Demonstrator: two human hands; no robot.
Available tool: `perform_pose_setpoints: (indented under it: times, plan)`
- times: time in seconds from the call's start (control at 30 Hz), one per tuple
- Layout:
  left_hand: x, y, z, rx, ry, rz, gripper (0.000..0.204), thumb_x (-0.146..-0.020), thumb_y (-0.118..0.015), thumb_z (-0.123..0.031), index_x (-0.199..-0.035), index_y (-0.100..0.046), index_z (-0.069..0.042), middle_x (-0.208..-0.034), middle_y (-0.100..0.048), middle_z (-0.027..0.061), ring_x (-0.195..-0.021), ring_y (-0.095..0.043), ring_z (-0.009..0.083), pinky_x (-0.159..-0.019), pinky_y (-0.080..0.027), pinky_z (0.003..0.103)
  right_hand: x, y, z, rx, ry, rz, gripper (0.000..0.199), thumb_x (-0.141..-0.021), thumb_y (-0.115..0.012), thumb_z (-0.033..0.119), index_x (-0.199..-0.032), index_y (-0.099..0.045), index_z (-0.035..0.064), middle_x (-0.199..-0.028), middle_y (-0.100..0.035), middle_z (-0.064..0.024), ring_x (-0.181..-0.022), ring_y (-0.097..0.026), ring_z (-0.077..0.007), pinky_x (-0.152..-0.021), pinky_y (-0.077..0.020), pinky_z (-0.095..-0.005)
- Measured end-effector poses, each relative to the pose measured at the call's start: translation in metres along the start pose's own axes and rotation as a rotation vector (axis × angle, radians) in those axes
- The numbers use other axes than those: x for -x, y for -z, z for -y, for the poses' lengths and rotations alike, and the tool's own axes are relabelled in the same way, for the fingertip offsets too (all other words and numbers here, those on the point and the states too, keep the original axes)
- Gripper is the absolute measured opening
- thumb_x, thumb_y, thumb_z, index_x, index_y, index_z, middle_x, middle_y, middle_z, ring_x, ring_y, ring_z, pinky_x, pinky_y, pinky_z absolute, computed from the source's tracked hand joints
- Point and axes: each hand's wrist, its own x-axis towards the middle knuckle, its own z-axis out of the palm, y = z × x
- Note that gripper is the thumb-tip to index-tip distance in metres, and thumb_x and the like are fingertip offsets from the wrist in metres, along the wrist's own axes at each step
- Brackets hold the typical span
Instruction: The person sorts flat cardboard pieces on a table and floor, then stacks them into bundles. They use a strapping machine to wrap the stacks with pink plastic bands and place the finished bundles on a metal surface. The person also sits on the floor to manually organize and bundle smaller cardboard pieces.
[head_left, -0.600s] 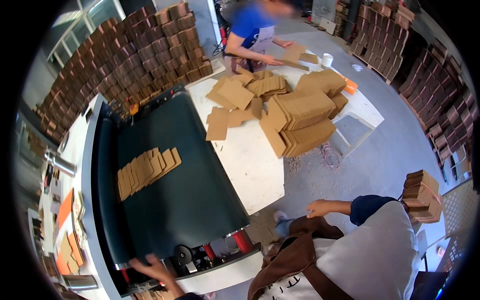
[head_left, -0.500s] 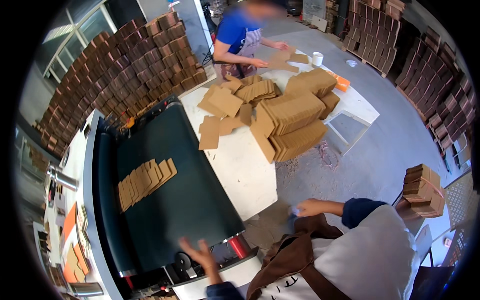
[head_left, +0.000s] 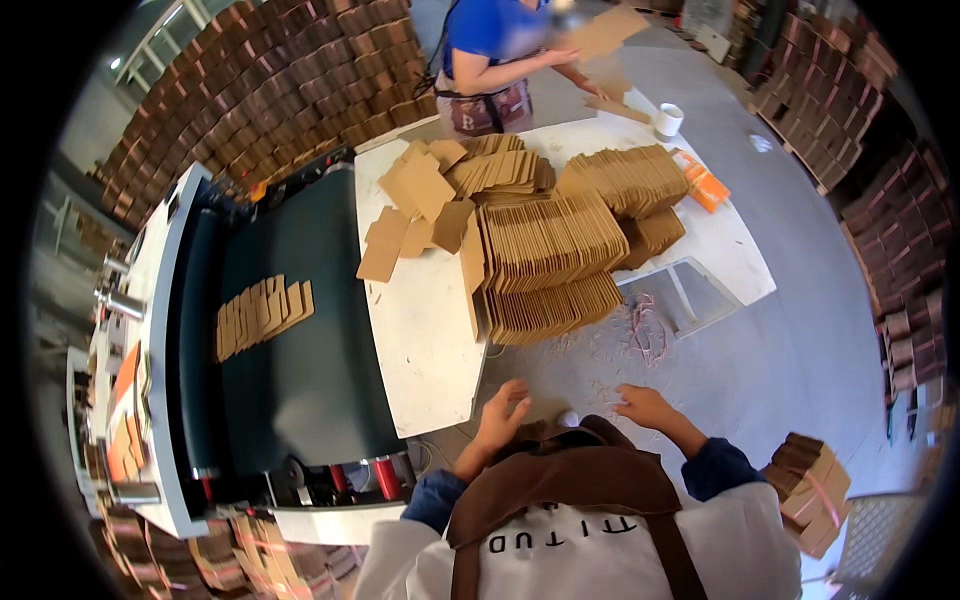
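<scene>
Head view: we are bringing our left hand [head_left: 503, 412] away from the green belt [head_left: 315, 380] toward our right hand [head_left: 648, 408], freeing both near stacked cardboard [head_left: 552, 240], grips spreading emptily.

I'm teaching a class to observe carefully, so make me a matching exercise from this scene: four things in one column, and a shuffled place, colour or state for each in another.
Things
1. The wearer's left hand
2. Row of overlapping cardboard pieces
3. Small cylinder
4. Co-worker's upper sleeve

Places, colours, states
A. Bright blue
B. Lying on the dark green belt
C. White, at the far part of the white table
D. Empty, holding nothing

Right pairs
1-D, 2-B, 3-C, 4-A
</scene>
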Motion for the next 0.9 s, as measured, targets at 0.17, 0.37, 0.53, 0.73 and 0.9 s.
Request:
perform_pose_setpoints:
  times: [0.17,0.37,0.53,0.73,0.9]
  plan:
    - [-0.053,-0.048,-0.035,0.084,-0.013,0.091,0.037,-0.09,-0.062,-0.016,-0.123,-0.052,-0.002,-0.103,-0.067,0.016,-0.095,-0.067,0.0252,-0.08,-0.053,0.035,0.027,0.011,-0.037,-0.019,-0.193,-0.028,0.046,-0.086,-0.063,0.039,-0.116,-0.059,0.0044,-0.096,-0.069,-0.0168,-0.089,-0.066,-0.0342,-0.08,-0.0518,-0.0406]
    - [-0.103,-0.062,-0.037,0.092,-0.043,0.307,0.039,-0.091,-0.061,-0.019,-0.125,-0.051,-0.003,-0.104,-0.068,0.0133,-0.096,-0.066,0.0214,-0.081,-0.051,0.033,0.01,-0.014,-0.012,-0.306,-0.276,-0.141,0.044,-0.086,-0.065,0.035,-0.119,-0.058,0.0056,-0.093,-0.07,-0.0164,-0.085,-0.068,-0.0312,-0.075,-0.0536,-0.038]
    - [-0.153,-0.065,-0.049,0.121,-0.123,0.451,0.037,-0.092,-0.06,-0.019,-0.125,-0.051,-0.004,-0.106,-0.068,0.0112,-0.098,-0.065,0.0184,-0.083,-0.05,0.033,0.004,0.005,0.003,-0.321,-0.406,-0.216,0.044,-0.087,-0.065,0.033,-0.118,-0.058,0.0034,-0.094,-0.069,-0.0176,-0.085,-0.068,-0.0319,-0.076,-0.0536,-0.0383]
    - [-0.202,-0.096,-0.085,0.141,-0.166,0.685,0.037,-0.092,-0.06,-0.019,-0.123,-0.052,-0.001,-0.104,-0.068,0.0124,-0.096,-0.066,0.0203,-0.083,-0.051,0.033,0.006,0.031,-0.007,-0.304,-0.545,-0.41,0.046,-0.086,-0.065,0.033,-0.12,-0.057,0.0026,-0.095,-0.07,-0.0177,-0.086,-0.068,-0.0316,-0.078,-0.0538,-0.0384]
    - [-0.215,-0.115,-0.075,0.238,-0.172,0.905,0.032,-0.092,-0.059,-0.012,-0.121,-0.053,0.001,-0.104,-0.067,0.0121,-0.097,-0.064,0.0172,-0.086,-0.05,0.03,0.012,0.018,0.025,-0.444,-0.624,-0.519,0.046,-0.088,-0.063,0.03,-0.124,-0.055,0.0034,-0.097,-0.069,-0.0186,-0.09,-0.068,-0.0313,-0.079,-0.0528,-0.0385]
